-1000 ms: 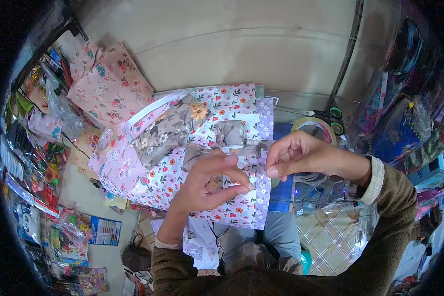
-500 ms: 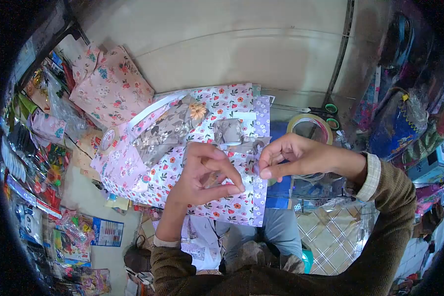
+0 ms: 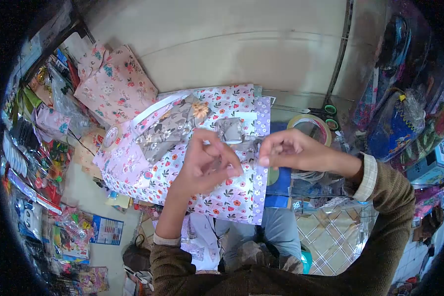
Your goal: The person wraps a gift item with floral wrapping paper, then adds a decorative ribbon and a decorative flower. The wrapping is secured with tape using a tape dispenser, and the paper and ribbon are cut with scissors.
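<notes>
Over the white floral paper (image 3: 222, 209), my left hand (image 3: 209, 165) has its thumb and fingertips pressed together. My right hand (image 3: 296, 153) makes a similar pinch just to the right, near the paper's lilac edge (image 3: 262, 118). Something thin and greyish seems to lie between the two hands, too blurred to make out. Behind them, a small grey folded piece (image 3: 229, 130) rests on the paper. Grey floral paper (image 3: 165, 130) with an orange flower lies further left, beside a white strip (image 3: 160, 106).
A large tape roll (image 3: 325, 129) and green-handled scissors (image 3: 330, 116) lie to the right. On the left are a smaller tape roll (image 3: 111, 136), a pink floral packet (image 3: 116, 86) and many wrapped goods. Bagged items (image 3: 397, 128) line the right side.
My left hand has moved slightly up, and its fingertips are a little higher over the paper. My right hand has shifted slightly up too. The view has shifted a little.
</notes>
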Motion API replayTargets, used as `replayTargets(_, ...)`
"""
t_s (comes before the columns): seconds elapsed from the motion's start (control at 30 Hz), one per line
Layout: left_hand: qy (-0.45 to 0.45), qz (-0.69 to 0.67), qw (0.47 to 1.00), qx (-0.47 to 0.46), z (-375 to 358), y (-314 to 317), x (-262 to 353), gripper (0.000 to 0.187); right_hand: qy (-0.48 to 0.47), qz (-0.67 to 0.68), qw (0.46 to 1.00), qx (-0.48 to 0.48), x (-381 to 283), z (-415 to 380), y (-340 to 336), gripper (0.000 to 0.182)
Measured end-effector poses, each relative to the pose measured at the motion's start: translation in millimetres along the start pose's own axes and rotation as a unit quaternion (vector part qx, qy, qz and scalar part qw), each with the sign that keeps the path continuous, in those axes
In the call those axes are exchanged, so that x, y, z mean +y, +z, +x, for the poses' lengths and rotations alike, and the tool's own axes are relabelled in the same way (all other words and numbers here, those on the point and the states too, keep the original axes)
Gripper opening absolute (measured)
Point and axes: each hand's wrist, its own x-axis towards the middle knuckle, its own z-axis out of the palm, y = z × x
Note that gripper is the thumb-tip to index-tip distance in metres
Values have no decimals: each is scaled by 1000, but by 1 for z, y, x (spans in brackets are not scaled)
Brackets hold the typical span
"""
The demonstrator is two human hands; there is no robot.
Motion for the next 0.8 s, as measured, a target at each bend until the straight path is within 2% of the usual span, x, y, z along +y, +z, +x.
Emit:
replayTargets(0.07,-76,-36,988,129,2,0,4,47,-99,-72,990,70,7,1,4,15)
replayTargets(0.1,-87,-29,984,150,3,-7,-1,44,-147,-107,978,103,9,1,6,14)
replayTargets(0.2,-49,-142,963,223,5,-15,-1,41,-249,-297,912,135,0,-5,12,15)
replayTargets(0.3,-68,-104,976,181,2,-14,1,39,-258,-305,905,144,-6,-7,21,17)
replayTargets(0.43,-104,-89,985,109,6,-4,8,38,-323,-335,872,148,-5,-7,21,19)
replayTargets(0.5,-113,-134,984,42,2,-7,9,38,-345,-373,849,145,-4,-7,19,20)
replayTargets(0.57,-109,-153,982,-19,1,-6,8,38,-345,-372,852,130,-2,-6,19,20)
replayTargets(0.8,-128,-91,987,-33,2,1,10,38,-361,-399,838,94,-2,-5,21,23)
